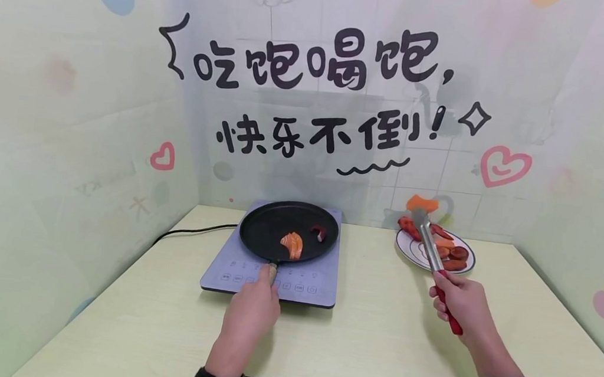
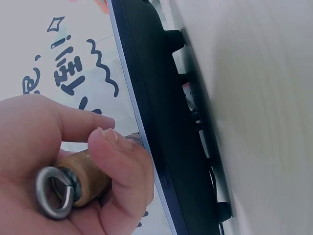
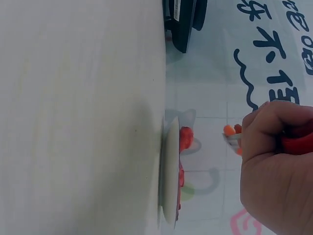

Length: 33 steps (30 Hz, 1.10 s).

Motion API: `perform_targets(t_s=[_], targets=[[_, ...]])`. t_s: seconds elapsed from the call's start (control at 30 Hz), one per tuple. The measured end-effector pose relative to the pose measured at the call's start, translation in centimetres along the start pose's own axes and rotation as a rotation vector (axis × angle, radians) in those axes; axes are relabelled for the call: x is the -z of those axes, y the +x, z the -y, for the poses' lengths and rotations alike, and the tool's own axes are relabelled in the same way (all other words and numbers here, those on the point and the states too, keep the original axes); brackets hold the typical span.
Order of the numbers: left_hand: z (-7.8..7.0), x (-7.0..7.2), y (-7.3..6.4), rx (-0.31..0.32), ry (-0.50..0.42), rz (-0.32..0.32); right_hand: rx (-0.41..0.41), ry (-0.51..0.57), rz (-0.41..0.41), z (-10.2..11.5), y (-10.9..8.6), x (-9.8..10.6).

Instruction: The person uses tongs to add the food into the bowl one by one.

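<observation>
My left hand (image 1: 253, 309) grips the wooden handle (image 2: 87, 178) of a black frying pan (image 1: 263, 233), its fingers curled round it. In the pan lie an orange piece with pale stripes (image 1: 291, 245) and a small dark red curled piece (image 1: 319, 233). With my right hand (image 1: 465, 305) I hold metal tongs (image 1: 430, 241) by their red grip. At the tongs' tip is an orange piece of food (image 1: 422, 204), raised above a white plate (image 1: 408, 255) of red and orange food. In the right wrist view the fingers hide most of the tongs.
The pan sits on a purple induction cooktop (image 1: 320, 290), whose black cord (image 1: 192, 229) runs off to the left. A pale table (image 1: 364, 347) bears cooktop and plate. Printed walls (image 1: 302, 188) enclose the table at the back and both sides.
</observation>
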State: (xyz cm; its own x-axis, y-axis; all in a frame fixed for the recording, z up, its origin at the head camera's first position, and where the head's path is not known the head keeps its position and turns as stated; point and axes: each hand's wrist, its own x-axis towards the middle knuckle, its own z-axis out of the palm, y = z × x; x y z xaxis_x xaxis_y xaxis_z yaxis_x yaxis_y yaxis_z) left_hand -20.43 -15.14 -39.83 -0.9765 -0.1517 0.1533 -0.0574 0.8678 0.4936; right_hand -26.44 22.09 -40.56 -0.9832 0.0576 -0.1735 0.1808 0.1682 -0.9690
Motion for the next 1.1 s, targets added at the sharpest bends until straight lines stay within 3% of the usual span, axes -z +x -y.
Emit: perform_targets(t_s=[0.5, 0.73, 1.1], targets=[[0.1, -0.1, -0.1, -0.004, 0.004, -0.001, 0.157, -0.229, -0.077, 0.8, -1.0, -2.0], [0.0, -0.2, 0.2, 0.011, -0.002, 0.007, 0.274, -0.433, -0.147, 1.2, -1.8, -3.2], [0.1, -0.2, 0.1, 0.001, 0.008, -0.004, 0.330, -0.516, -0.119, 1.4, -2.1, -4.3]])
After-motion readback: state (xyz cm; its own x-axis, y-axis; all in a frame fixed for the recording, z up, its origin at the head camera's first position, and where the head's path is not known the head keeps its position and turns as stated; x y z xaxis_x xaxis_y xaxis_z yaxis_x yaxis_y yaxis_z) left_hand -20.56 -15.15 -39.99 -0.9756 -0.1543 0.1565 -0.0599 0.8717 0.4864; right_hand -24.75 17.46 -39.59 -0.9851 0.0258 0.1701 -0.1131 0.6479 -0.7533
